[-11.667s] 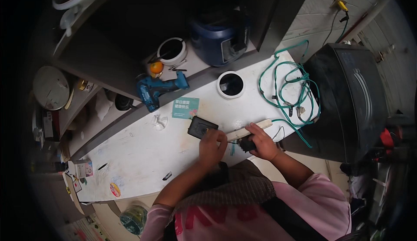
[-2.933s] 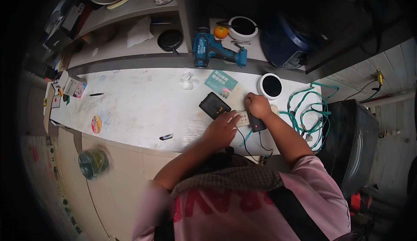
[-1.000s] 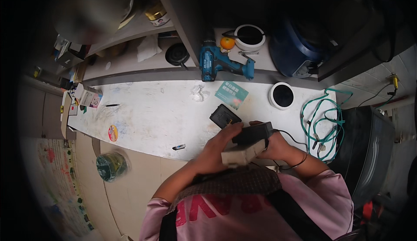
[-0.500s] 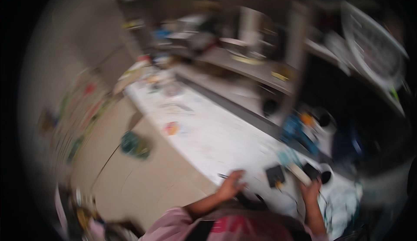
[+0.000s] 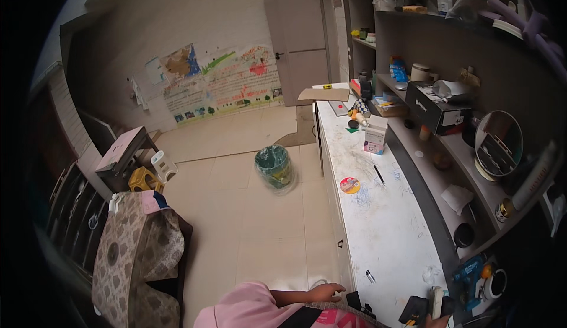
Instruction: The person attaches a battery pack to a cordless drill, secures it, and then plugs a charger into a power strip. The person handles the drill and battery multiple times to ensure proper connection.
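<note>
My left hand (image 5: 328, 293) hangs beside the near end of the white tabletop (image 5: 384, 233), its fingers loosely apart and nothing in them. At the lower edge, partly cut off, my right hand (image 5: 436, 321) closes round the lower end of a cream-coloured bar-shaped object (image 5: 436, 302); its exact kind is unclear. Just left of the bar lies a black boxy piece (image 5: 414, 309). A short pen-like stick (image 5: 370, 276) rests nearer my left hand. Farther along the top are a black pen (image 5: 379, 175), a round red-and-yellow disc (image 5: 350, 185) and a white carton (image 5: 375, 135).
A blue power drill (image 5: 469, 270) and a tape roll (image 5: 495, 283) sit to the right. Shelves behind the table hold a black box (image 5: 437, 108) and a round mirror (image 5: 499, 143). A lined bin (image 5: 274, 167) stands on the floor; a cloth-covered piece of furniture (image 5: 121, 257) is at left.
The view has swung round, now showing the far wall and door, and is sharper. Both hands appear lower in the picture. My right hand stays at the cream-coloured bar.
</note>
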A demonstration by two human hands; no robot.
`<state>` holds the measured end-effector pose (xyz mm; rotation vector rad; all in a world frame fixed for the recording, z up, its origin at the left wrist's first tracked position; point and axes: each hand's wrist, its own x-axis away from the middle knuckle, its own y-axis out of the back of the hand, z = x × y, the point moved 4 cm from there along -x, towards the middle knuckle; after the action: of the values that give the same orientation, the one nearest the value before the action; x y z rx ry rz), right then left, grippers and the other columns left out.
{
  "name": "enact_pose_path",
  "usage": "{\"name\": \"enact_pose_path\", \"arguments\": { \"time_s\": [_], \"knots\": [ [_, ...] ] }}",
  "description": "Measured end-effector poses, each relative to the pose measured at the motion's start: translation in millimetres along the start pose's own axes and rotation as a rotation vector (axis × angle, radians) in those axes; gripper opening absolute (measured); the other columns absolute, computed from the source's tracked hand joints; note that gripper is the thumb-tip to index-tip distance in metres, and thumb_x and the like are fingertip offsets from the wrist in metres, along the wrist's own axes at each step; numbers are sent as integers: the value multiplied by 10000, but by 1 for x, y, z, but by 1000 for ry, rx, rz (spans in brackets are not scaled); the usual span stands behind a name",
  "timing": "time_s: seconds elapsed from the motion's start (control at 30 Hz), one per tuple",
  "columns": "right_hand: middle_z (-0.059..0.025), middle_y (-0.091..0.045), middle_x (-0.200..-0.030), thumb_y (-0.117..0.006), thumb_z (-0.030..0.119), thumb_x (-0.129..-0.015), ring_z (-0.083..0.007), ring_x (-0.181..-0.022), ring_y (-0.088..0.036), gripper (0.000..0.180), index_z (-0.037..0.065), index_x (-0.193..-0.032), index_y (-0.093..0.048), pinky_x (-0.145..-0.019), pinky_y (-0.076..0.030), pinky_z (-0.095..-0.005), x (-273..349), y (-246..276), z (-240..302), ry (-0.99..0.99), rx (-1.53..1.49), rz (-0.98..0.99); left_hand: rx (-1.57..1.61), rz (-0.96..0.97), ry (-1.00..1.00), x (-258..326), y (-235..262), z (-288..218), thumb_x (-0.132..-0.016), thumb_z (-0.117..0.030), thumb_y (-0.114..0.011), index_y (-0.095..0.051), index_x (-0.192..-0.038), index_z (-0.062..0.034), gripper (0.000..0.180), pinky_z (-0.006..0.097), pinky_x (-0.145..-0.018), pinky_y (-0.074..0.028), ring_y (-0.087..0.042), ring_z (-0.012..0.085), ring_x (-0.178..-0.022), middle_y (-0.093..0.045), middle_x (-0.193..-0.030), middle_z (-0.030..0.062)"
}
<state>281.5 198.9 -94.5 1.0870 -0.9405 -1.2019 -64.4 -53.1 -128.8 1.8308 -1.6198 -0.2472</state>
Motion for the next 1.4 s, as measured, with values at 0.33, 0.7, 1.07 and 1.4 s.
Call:
{"name": "enact_pose_path", "arguments": {
  "time_s": [0.33,0.7,1.07,1.4],
  "knots": [
    [-238,-637,-855,-686,356,-751,-368,-812,-628,468,-46,-982,-618,-702,-496,-438,-4,12,14,279,-161,-266,137,104,101,-12,-9,-14,-802,-206,-604,-518,-1206,-43,444,365,-807,-494,-612,291,-930,-595,-1104,163],
    [-217,-607,-1025,-711,335,-742,-347,-947,-583,590,7,-1181,-491,-820,-463,-408,7,21,18,-74,-238,114,59,47,-8,-24,-21,-1,-807,-174,-587,-534,-1175,-35,397,366,-800,-486,-604,296,-931,-619,-1029,165],
    [-268,-591,-1049,-831,177,-518,-419,-959,-576,912,-79,-1266,-378,-833,-463,-411,-10,-20,1,-126,-271,-105,30,55,34,-30,-19,-1,-790,-155,-583,-546,-1182,-58,406,366,-830,-480,-609,298,-948,-623,-1058,162],
    [-248,-614,-969,-821,208,-525,-407,-890,-596,704,-29,-1107,-504,-782,-485,-432,5,20,10,68,-362,62,22,85,24,-28,-23,16,-800,-223,-608,-552,-1175,-43,420,373,-777,-502,-639,282,-861,-622,-1044,169]
  ]
}}
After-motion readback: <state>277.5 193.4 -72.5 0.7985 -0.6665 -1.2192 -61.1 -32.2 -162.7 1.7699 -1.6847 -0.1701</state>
